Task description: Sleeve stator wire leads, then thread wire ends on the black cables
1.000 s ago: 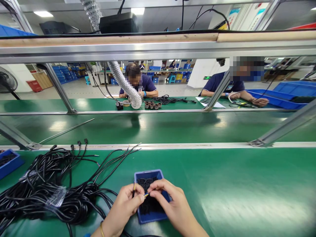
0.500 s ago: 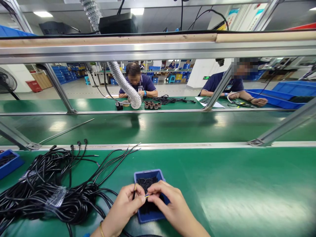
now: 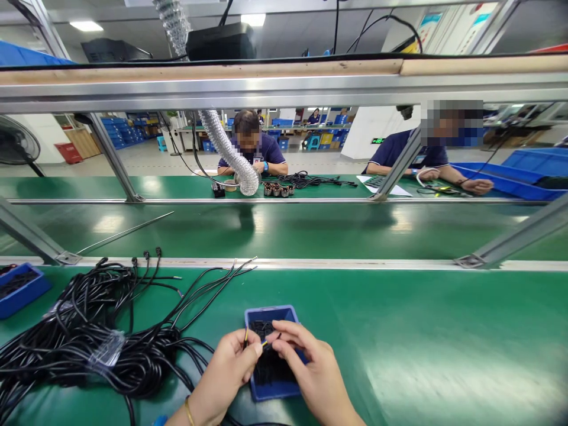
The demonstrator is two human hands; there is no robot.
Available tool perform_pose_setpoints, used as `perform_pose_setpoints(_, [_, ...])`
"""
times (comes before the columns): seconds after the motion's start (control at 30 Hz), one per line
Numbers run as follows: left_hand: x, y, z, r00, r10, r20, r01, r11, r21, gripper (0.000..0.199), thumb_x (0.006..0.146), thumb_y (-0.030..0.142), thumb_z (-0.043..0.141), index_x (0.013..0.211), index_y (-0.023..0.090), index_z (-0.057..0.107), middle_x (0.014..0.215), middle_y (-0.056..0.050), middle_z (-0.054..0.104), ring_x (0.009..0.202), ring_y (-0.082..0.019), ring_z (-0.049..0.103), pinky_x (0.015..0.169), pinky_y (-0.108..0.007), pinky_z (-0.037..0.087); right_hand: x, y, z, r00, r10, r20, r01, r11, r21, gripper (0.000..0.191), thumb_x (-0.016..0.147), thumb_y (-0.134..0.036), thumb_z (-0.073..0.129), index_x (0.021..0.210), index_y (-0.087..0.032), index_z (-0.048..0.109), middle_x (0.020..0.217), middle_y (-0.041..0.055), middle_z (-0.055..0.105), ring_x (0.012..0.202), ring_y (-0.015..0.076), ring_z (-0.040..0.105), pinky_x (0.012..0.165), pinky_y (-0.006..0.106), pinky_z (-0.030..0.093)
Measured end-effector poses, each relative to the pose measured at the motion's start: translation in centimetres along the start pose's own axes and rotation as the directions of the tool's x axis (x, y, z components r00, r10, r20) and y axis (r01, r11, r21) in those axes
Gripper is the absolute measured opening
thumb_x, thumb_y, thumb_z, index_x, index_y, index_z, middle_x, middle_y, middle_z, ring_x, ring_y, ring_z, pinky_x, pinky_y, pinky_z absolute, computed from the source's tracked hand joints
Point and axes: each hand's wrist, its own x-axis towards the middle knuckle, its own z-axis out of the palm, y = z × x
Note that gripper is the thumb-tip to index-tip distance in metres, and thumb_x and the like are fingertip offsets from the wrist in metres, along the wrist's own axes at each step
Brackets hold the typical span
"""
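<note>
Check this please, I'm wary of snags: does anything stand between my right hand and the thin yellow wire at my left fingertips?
Nothing visible stands between your right hand and that thin yellow wire; the blue plastic box of black pieces lies below, not between.

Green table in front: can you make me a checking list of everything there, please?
Surface: green tabletop, shiny, with light glare
Things: blue box holding small black pieces
Clutter: second blue box at the far left; thin rod beyond the tabletop
Hands: left hand pinches a wire with a yellow part; right hand seems to pinch a small dark piece
Cables: black pile on the left, clear wrap around some
Surroundings: two people opposite; fan
</note>
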Motion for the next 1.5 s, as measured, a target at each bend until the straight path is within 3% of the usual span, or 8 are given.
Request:
perform_pose_setpoints(0.1, [-0.03,0.02,0.03,1.0,0.003,-0.004,-0.003,1.0,0.005,0.05,0.07,0.063,0.074,0.076,0.019,0.052,0.052,0.011,0.036,0.047,-0.007,0.025,0.046,-0.02,0.02,-0.11,-0.04,0.08,0.999,0.012,-0.047,-0.012,1.0,-0.004,0.024,0.092,-0.043,0.065,0.098,-0.022,0.075,0.084,0.006,0.081,0.071,0.02,0.077,0.069,0.026,0.064])
perform_pose_setpoints(0.3, [0.07,0.0,-0.14,0.999,0.035,-0.019,-0.034,0.998,0.047,0.054,0.07,0.068,0.073,0.08,0.018,0.056,0.054,0.009,0.04,0.049,-0.008,0.031,0.044,-0.019,0.022,-0.47,0.12,0.51,0.982,-0.135,-0.129,0.122,0.987,-0.103,0.012,0.09,-0.032,0.068,0.086,-0.025,0.078,0.08,0.0031,0.08,0.068,0.0186,0.076,0.066,0.023,0.063])
perform_pose_setpoints(0.57, [-0.14,0.26,0.2,0.999,0.045,-0.018,-0.043,0.996,0.079,0.05,0.071,0.064,0.073,0.073,0.018,0.054,0.055,0.008,0.037,0.048,-0.007,0.031,0.044,-0.02,0.022,-0.81,0.16,0.61,0.979,0.105,-0.176,-0.077,0.984,0.159,0.016,0.084,-0.036,0.074,0.086,-0.021,0.076,0.081,0.0063,0.081,0.065,0.0203,0.077,0.06,0.024,0.064])
perform_pose_setpoints(0.67, [-0.22,0.26,0.28,0.999,0.043,-0.019,-0.041,0.995,0.091,0.049,0.072,0.063,0.072,0.073,0.018,0.054,0.055,0.008,0.037,0.048,-0.007,0.031,0.044,-0.02,0.022,-0.89,0.04,0.53,0.976,0.028,-0.217,-0.017,0.999,0.05,0.009,0.086,-0.031,0.072,0.087,-0.023,0.076,0.081,0.0046,0.081,0.067,0.0198,0.077,0.063,0.024,0.064])
perform_pose_setpoints(0.83, [-0.17,0.19,0.3,0.999,0.048,-0.011,-0.047,0.994,0.095,0.046,0.073,0.06,0.072,0.072,0.018,0.053,0.054,0.009,0.037,0.049,-0.008,0.032,0.045,-0.02,0.022,-0.75,-0.46,0.18,0.949,-0.251,-0.192,0.224,0.963,-0.15,0.011,0.088,-0.017,0.069,0.091,-0.025,0.076,0.082,0.0017,0.08,0.071,0.0177,0.076,0.07,0.024,0.062])
perform_pose_setpoints(1.03, [-0.18,0.26,0.31,0.999,0.053,-0.015,-0.051,0.994,0.098,0.048,0.072,0.062,0.072,0.072,0.018,0.053,0.055,0.008,0.038,0.05,-0.008,0.034,0.044,-0.019,0.023,-0.6,-0.34,-0.07,0.917,-0.373,-0.141,0.335,0.913,-0.233,0.015,0.09,-0.012,0.067,0.098,-0.024,0.071,0.085,0.0006,0.078,0.073,0.0147,0.075,0.071,0.021,0.06])
perform_pose_setpoints(1.33, [0.0,-0.21,0.05,0.999,0.033,-0.002,-0.033,0.994,0.107,0.052,0.071,0.066,0.072,0.076,0.017,0.055,0.053,0.008,0.039,0.048,-0.008,0.034,0.043,-0.019,0.022,-0.48,0.03,-0.06,0.908,-0.4,-0.123,0.356,0.893,-0.275,0.013,0.092,-0.012,0.064,0.096,-0.022,0.071,0.082,0.0009,0.077,0.071,0.0139,0.073,0.07,0.021,0.058])
perform_pose_setpoints(1.5, [0.07,-0.55,0.01,0.999,0.039,0.006,-0.039,0.994,0.099,0.052,0.071,0.065,0.073,0.077,0.016,0.057,0.054,0.007,0.042,0.048,-0.008,0.035,0.043,-0.019,0.024,-0.27,-0.05,0.16,0.949,-0.29,-0.123,0.266,0.947,-0.181,0.003,0.087,-0.02,0.072,0.087,-0.023,0.074,0.072,-0.0017,0.075,0.059,0.0118,0.07,0.06,0.016,0.056])
